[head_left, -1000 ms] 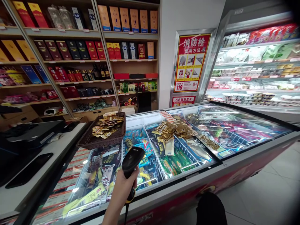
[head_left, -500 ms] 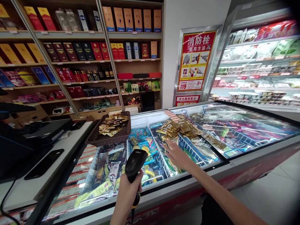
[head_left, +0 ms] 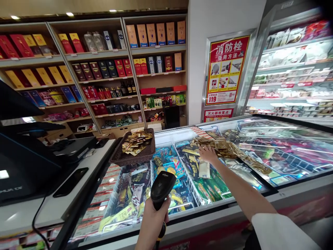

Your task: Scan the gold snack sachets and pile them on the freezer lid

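Near the front of the chest freezer (head_left: 221, 214), left of its middle, a black handheld scanner (head_left: 163, 185) is held up by the left hand (head_left: 154, 218), with the fingers wrapped around it. Farther right, over the freezer's middle, the right hand (head_left: 208, 154) is stretched out, fingers spread, at the left edge of the gold packets (head_left: 229, 147), which are heaped across the freezer's glass top (head_left: 166, 138). Nothing is seen to be gripped by that hand; whether the packets are touched by its fingertips cannot be told. The step in hand is judged to be a reach to these packets, with the scanner at the ready. For one packet to be lifted, the right fingers would need to be brought together on it without the overlapping ones being dragged; for a code to be read, the scanner would have to be angled toward it.

To the freezer's left, a white counter (head_left: 23, 210) is occupied by a bulky black machine (head_left: 20, 159) and a black phone (head_left: 71, 181). On the freezer's left end a brown wicker basket (head_left: 132, 159) is set, with gold sachets (head_left: 137, 140) piled in it. Under the glass, wrapped goods (head_left: 130, 194) are stored. Behind the freezer, wooden shelving (head_left: 163, 80) is stocked with boxes (head_left: 151, 34); right of that, a red notice (head_left: 226, 69) is mounted. Beyond the freezer's right end, a lit display cabinet (head_left: 291, 15) is filled.
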A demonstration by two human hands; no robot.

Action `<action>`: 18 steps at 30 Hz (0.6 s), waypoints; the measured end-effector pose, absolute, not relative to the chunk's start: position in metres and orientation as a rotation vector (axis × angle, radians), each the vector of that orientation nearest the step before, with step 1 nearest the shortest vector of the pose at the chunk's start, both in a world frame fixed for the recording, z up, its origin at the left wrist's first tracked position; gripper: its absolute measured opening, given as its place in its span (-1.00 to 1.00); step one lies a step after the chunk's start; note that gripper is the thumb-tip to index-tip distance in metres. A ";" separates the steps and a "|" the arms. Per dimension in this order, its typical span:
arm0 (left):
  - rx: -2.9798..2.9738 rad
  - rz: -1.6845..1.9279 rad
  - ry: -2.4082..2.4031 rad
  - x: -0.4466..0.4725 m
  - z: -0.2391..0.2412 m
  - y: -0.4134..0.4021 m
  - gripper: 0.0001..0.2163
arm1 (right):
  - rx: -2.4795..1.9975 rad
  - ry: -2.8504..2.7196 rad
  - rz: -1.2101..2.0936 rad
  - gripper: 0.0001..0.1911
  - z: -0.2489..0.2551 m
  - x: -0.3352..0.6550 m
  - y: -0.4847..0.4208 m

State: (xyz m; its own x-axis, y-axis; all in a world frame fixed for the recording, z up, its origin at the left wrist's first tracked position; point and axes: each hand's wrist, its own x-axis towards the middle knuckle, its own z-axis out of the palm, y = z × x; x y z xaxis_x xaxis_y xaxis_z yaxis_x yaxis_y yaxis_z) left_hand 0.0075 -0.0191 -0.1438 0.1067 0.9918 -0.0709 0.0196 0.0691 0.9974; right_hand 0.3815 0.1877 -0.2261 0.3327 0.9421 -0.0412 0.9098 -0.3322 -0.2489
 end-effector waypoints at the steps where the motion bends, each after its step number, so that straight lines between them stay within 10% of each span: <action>1: 1.214 1.094 1.181 0.006 -0.144 -0.020 -0.68 | -2.457 -1.681 0.251 -0.35 -0.222 0.379 0.190; 18: 0.924 1.248 1.365 -0.032 -0.144 -0.028 -0.56 | -1.629 -2.401 0.261 -0.56 -0.126 0.062 0.303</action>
State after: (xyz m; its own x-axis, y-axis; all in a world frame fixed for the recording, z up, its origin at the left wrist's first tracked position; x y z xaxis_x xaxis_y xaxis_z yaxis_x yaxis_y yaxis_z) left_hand -0.0322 -0.0280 -0.1443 -0.1816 0.9663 -0.1823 -0.0955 0.1672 0.9813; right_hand 0.0615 0.3028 -0.1257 -0.3568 0.9300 0.0882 0.8893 0.3670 -0.2728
